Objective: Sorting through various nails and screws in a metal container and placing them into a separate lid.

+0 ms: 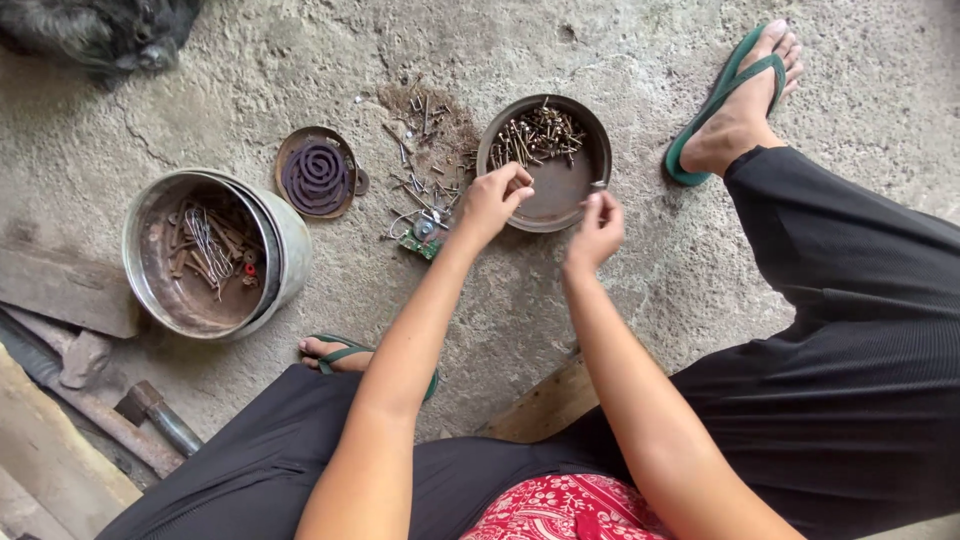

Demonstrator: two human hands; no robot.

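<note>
Over the near rim of the round dish (590,140) we hold both hands: the left hand (492,200) pinched narrow and seemingly empty, the right hand (598,228) pinching something small. The screws (535,135) lie heaped just beyond, nearer the left.

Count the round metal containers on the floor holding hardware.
2: a shallow dish of screws under both hands, and a tilted pot of rusty bits at left. None seem hidden.
</note>
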